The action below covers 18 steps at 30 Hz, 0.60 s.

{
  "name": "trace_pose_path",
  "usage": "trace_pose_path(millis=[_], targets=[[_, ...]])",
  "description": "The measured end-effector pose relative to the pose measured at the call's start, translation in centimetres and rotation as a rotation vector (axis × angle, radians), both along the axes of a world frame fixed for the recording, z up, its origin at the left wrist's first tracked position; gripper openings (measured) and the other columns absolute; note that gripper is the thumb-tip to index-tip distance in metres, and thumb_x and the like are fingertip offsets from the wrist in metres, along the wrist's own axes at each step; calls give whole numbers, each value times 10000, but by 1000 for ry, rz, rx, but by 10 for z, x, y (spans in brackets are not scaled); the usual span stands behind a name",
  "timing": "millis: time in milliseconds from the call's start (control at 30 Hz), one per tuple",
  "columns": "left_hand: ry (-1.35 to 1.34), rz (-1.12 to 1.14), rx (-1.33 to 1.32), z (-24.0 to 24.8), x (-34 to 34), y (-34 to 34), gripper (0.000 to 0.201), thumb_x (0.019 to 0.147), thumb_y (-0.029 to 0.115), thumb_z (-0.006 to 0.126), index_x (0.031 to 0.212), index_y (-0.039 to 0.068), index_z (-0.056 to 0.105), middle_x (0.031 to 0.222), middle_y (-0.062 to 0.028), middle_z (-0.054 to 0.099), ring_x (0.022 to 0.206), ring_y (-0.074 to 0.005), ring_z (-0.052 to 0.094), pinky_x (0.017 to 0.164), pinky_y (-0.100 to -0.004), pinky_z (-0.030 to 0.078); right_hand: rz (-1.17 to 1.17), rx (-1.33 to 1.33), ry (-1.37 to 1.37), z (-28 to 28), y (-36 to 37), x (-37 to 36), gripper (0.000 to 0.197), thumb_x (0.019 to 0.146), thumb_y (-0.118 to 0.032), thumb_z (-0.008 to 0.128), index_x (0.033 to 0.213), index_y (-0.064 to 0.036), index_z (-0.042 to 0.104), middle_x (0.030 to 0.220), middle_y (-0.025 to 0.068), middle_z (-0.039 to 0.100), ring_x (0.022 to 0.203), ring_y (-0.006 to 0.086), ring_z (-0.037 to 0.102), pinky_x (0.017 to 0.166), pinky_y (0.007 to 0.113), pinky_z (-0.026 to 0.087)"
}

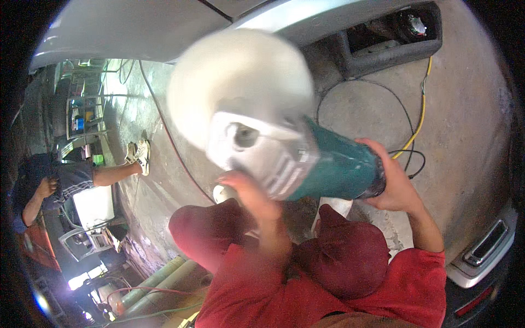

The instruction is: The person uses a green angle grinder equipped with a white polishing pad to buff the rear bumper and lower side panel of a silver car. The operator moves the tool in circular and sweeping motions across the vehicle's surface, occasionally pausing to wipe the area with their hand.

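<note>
A teal-bodied power polisher (342,167) with a silver gear head is held up in front of me. Its round cream-white polishing pad (240,71) is smeared by motion and lies close to the grey car panel (136,30) above. My right hand (396,183) is wrapped round the dark rear end of the tool. Against the gear head, my left hand (251,197) grips from the near side, its thumb showing and most of its fingers hidden.
A dark plastic bumper part (383,60) is at the upper right, with a yellow cable (424,109) beside it. A dark red hose (169,134) crosses the concrete floor. Another person (71,177) sits at left near shelves. At lower right is a silver-and-black car part (481,257).
</note>
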State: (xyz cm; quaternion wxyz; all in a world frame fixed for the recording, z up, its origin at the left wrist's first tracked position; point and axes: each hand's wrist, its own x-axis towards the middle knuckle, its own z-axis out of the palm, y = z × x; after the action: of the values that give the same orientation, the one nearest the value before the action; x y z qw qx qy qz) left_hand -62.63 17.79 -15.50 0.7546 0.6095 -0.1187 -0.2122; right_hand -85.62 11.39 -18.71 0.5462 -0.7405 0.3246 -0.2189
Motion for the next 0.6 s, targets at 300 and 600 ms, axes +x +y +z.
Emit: trace_pose_path(millis=[300,600], targets=[[-640,-68,234,8,-33,8,640,1017,412,242,1440,-67,226,1457,-156,331,1364,-216,286,1155,-339,171,-30,97,125,30,23,-34,1043,543,-95,819,1427,-92,266,1316,164,512,1220,342,510,1006,411,407],[-573,-724,190,38,-67,-55,513,1011,372,341,1201,-101,400,919,-237,573,873,-356,581,775,-445,418,-487,346,68,-21,65,-93,1086,509,-55,835,1427,-19,255,1316,152,475,1207,262,484,1029,393,364]])
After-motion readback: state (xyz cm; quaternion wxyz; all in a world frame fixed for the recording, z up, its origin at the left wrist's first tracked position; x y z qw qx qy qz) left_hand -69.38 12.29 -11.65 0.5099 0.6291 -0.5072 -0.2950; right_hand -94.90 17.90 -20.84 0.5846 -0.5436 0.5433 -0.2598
